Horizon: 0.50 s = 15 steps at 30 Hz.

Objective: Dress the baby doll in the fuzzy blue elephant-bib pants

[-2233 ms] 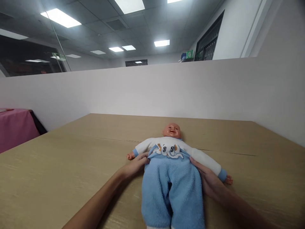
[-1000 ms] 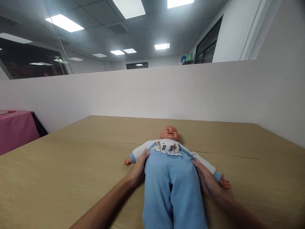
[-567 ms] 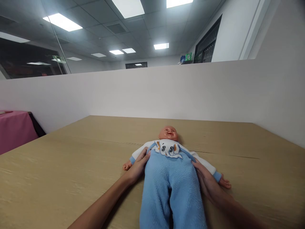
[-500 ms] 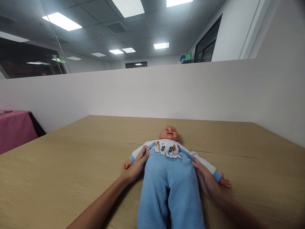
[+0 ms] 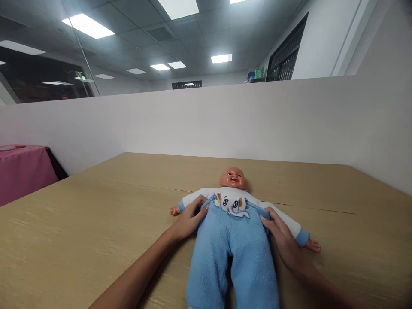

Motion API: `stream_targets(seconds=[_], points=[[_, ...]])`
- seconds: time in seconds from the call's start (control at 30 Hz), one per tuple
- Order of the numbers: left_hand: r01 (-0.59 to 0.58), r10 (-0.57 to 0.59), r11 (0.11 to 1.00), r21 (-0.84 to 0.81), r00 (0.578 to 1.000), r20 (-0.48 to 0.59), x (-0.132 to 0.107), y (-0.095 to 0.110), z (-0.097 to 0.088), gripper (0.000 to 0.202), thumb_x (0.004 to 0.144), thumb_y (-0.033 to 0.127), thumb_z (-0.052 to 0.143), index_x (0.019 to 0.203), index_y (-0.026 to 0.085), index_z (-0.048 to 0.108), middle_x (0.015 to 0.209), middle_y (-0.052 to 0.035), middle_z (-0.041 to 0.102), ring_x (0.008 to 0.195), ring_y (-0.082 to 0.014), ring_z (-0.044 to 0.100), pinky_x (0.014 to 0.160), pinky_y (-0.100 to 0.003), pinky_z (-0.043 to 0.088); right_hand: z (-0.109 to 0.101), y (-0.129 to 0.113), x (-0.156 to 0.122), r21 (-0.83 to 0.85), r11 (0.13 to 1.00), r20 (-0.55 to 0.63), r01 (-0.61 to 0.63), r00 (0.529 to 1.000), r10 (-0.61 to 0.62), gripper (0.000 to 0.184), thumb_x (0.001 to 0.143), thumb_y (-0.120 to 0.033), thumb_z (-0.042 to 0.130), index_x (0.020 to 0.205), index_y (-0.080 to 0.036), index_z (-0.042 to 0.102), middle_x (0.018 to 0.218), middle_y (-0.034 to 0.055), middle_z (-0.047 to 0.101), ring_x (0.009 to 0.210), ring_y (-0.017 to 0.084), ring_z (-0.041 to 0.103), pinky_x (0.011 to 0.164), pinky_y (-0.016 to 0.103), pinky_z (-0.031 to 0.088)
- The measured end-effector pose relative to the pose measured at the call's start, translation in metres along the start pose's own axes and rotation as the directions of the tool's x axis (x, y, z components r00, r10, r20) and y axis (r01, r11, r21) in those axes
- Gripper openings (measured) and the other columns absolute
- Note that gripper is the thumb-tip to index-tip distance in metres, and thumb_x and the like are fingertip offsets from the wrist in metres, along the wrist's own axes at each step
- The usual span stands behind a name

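Blue overalls point(image 5: 215, 240) are covering the lower body and legs of a doll that is lying face up on the bench point(image 5: 96, 214), below the elephant patch point(image 5: 232, 207) at their top edge. The doll's head point(image 5: 233, 177) is resting just above that patch. To its left, the left hand point(image 5: 190, 219) is pinching the left strap point(image 5: 208, 201) between thumb and fingers, nearly closed. To its right, the right hand point(image 5: 282, 235) is doing likewise at the right strap point(image 5: 258, 207), a little lower and more curled. Some fingertips are passing under the cloth, so how much fabric each one is holding is hard to judge.

Uneven tension seems the likeliest trouble: the patch is already dipping slightly toward the right hand, and a harder pull there could be skewing the bib further. The straps are looking thin beside the thick fleece, so a sharp tug might be straining the seams where they are meeting the patch. The doll is lying unpinned, and drawing both sides up or down together could be sliding it along the bench instead of shifting the cloth. The sleeves of the white top point(image 5: 283, 218) are spreading out either side of the patch; the one beside the right hand is lying close enough for a wrist to be catching its cuff point(image 5: 302, 237).
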State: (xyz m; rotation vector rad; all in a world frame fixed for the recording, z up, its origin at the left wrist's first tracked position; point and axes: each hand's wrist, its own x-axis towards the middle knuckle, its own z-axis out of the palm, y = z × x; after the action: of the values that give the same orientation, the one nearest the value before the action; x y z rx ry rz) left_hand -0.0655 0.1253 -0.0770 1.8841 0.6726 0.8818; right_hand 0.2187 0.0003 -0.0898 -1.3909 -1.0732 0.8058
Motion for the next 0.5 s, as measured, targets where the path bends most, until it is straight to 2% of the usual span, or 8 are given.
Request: stream_targets(seconds=[0.07,0.17,0.23,0.33,0.4,0.43,0.5], points=[[-0.017,0.017,1.000,-0.017,0.999,-0.045,0.001,-0.001,-0.002,0.033,0.104,0.053,0.053,0.106,0.021,0.059,0.101,-0.0010,0.057,0.098,-0.0197,0.051,0.090,-0.028,0.040,0.002,-0.005,0.003,-0.002,1.000,-0.003,0.018,1.000,-0.018,0.039,0.085,-0.061,0.068,0.107,-0.028,0.067,0.116,0.0064,0.071,0.126,0.037,0.056,0.114,0.046,0.044],[0.048,-0.050,0.999,-0.025,0.991,-0.124,0.002,-0.007,-0.004,0.034,0.104,0.055,0.050,0.103,0.021,0.056,0.095,0.0013,0.052,0.090,-0.0177,0.046,0.083,-0.027,0.039,0.002,-0.003,0.013,0.009,0.999,0.035,0.048,0.998,-0.048,0.042,0.086,-0.067,0.064,0.101,-0.028,0.066,0.109,0.0061,0.070,0.116,0.036,0.060,0.105,0.045,0.049],[0.099,-0.093,0.994,0.055,0.990,-0.102,0.002,-0.010,-0.006,0.038,0.105,0.058,0.046,0.100,0.021,0.055,0.092,0.0017,0.053,0.086,-0.0176,0.045,0.080,-0.028,0.039,-0.002,-0.001,0.017,-0.022,0.997,0.093,0.068,0.993,-0.066,0.044,0.085,-0.070,0.065,0.094,-0.027,0.067,0.097,0.0049,0.069,0.104,0.034,0.062,0.096,0.044,0.051],[0.066,-0.068,0.967,0.247,0.998,-0.001,-0.001,-0.009,-0.011,0.042,0.106,0.059,0.043,0.098,0.022,0.059,0.098,-0.0019,0.061,0.092,-0.0210,0.051,0.090,-0.032,0.041,-0.012,-0.001,0.014,-0.258,0.950,0.170,0.178,0.976,-0.137,0.041,0.091,-0.066,0.063,0.081,-0.026,0.064,0.084,0.0041,0.064,0.088,0.031,0.060,0.089,0.045,0.049],[0.042,-0.056,0.953,0.302,0.998,0.038,-0.004,-0.005,-0.012,0.045,0.105,0.060,0.042,0.101,0.022,0.064,0.104,-0.0056,0.066,0.101,-0.0250,0.056,0.099,-0.036,0.042,-0.015,-0.001,0.008,-0.412,0.870,0.209,0.270,0.958,-0.198,0.040,0.097,-0.062,0.056,0.081,-0.026,0.063,0.088,0.0064,0.067,0.090,0.032,0.060,0.092,0.047,0.046],[0.054,-0.069,0.957,0.284,0.997,0.042,-0.006,-0.004,-0.011,0.047,0.105,0.062,0.042,0.105,0.022,0.067,0.108,-0.0072,0.068,0.107,-0.0271,0.058,0.103,-0.038,0.042,-0.015,0.000,0.005,-0.432,0.860,0.202,0.273,0.958,-0.203,0.039,0.098,-0.061,0.054,0.083,-0.027,0.065,0.093,0.0080,0.070,0.095,0.034,0.062,0.096,0.049,0.046],[0.126,-0.133,0.975,0.185,0.991,0.026,-0.008,-0.002,-0.007,0.053,0.103,0.066,0.042,0.119,0.022,0.068,0.122,-0.0097,0.071,0.124,-0.0310,0.057,0.112,-0.041,0.042,-0.012,0.008,0.002,-0.321,0.935,0.109,0.151,0.987,-0.121,0.038,0.093,-0.064,0.059,0.096,-0.027,0.071,0.108,0.0102,0.074,0.113,0.038,0.063,0.109,0.052,0.044]])
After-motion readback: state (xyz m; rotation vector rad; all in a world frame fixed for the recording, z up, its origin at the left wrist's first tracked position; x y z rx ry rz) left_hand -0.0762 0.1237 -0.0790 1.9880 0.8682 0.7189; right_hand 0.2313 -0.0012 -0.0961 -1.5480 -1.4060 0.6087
